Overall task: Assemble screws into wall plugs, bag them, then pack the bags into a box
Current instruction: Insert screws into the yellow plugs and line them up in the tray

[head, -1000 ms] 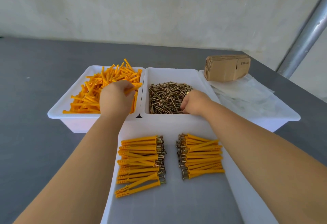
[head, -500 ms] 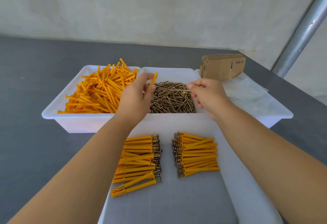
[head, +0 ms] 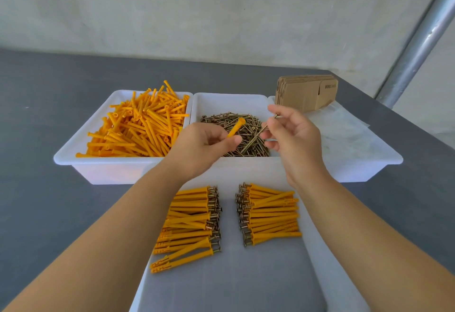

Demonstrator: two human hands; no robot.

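Nearest me, two rows of assembled plugs (head: 227,220) are lying on the white tray (head: 327,272), screw heads facing each other across the gap, just below my wrists; that much of the job looks done. Above them I am holding my left hand (head: 202,146) with thumb and fingers pinching an orange wall plug (head: 235,127), its open end tilting up toward the right. Just beside it, my right hand (head: 293,136) is pinching a screw (head: 258,134) between thumb and forefinger, the other fingers spreading loosely, its tip slanting down and not yet entering the plug. Beyond my fingertips, the bin of loose plugs (head: 138,127) is sitting behind the left hand and the bin of screws (head: 236,124) directly under both. Farther right, clear bags (head: 344,134) and flat cardboard boxes (head: 306,91) are waiting untouched, so I judge bagging and boxing are all still ahead.
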